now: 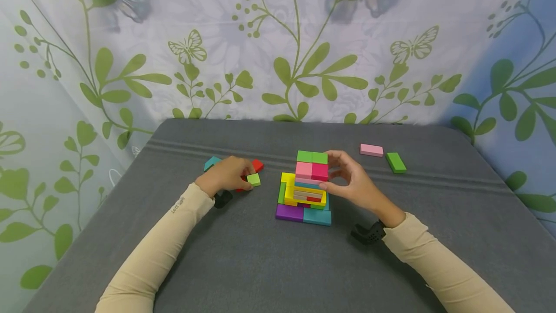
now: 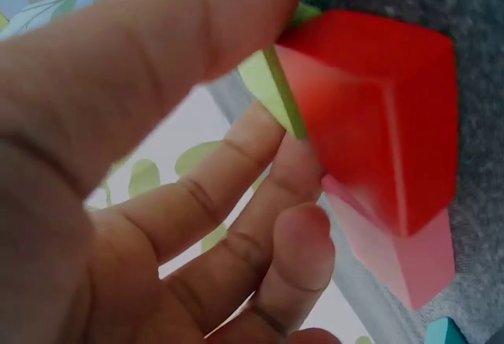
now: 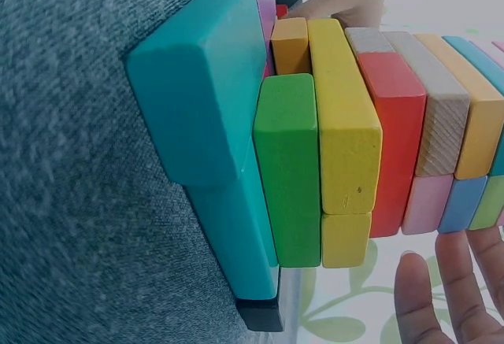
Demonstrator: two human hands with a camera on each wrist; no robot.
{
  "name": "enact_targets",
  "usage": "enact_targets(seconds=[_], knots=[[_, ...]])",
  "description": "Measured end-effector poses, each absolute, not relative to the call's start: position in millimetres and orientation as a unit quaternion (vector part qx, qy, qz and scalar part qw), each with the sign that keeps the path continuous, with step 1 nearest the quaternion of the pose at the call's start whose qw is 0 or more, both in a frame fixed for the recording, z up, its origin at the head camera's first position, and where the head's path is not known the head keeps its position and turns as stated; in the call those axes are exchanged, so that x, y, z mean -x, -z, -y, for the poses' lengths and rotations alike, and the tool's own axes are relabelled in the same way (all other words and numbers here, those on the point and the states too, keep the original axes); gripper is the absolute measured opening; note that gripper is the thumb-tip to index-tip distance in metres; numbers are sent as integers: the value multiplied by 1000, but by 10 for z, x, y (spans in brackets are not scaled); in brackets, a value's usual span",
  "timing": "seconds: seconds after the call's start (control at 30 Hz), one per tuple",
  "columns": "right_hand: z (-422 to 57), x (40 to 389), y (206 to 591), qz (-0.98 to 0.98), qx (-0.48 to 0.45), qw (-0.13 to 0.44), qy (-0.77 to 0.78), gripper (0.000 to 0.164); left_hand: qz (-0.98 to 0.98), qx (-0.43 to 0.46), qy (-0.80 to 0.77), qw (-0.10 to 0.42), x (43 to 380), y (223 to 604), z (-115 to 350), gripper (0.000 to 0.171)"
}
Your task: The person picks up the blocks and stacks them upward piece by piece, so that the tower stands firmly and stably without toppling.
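A tower of coloured wooden blocks (image 1: 290, 212) stands mid-table, with green, pink and magenta blocks in its top layers. My right hand (image 1: 354, 185) is at the tower's right side, thumb by the front corner. In the right wrist view its loosely bent fingers (image 3: 453, 281) lie close against the upper layers; contact is hard to tell. Left of the tower, my left hand (image 1: 232, 173) pinches a light green block (image 1: 253, 180) between thumb and fingers. Beside that hand lie a red block (image 1: 258, 165) and a teal block (image 1: 212, 162). The left wrist view shows a pink block (image 2: 394, 253) below a red one.
A pink block (image 1: 371, 149) and a green block (image 1: 396, 163) lie at the back right of the grey cloth-covered table (image 1: 278, 264). Behind the table hangs a leaf-patterned curtain (image 1: 234, 62).
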State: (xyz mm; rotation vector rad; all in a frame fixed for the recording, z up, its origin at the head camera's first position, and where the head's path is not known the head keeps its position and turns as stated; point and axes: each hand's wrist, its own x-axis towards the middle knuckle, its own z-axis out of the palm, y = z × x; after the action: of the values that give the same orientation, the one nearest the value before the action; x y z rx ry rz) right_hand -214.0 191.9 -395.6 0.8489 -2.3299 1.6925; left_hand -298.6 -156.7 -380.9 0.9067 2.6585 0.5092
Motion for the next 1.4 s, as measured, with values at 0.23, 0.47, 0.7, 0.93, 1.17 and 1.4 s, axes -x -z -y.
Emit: enact_targets(seconds=[0.23, 0.47, 0.7, 0.93, 1.17, 1.4], knots=[[-1922, 2134, 3961, 774, -284, 70, -562, 57, -908, -342, -200, 137, 2945, 3726, 1520, 32], [-1926, 2131, 3963, 774, -283, 68, -562, 58, -881, -382, -269, 70, 2915, 3524, 1421, 34], [-1929, 2130, 3964, 774, -284, 67, -562, 58, -853, -395, -342, 12, 2885, 3379, 1236, 38], [-1925, 2135, 3961, 773, -283, 65, -564, 57, -828, -381, -411, -9, 2824, 3264, 1047, 35], [-1928, 2140, 3959, 771, -288, 66, -564, 57, -800, -422, -426, 16, 2796, 3241, 882, 37], [-1926, 2140, 3969, 772, -285, 63, -565, 57, -796, -443, -410, 35, 2808, 3299, 816, 37]])
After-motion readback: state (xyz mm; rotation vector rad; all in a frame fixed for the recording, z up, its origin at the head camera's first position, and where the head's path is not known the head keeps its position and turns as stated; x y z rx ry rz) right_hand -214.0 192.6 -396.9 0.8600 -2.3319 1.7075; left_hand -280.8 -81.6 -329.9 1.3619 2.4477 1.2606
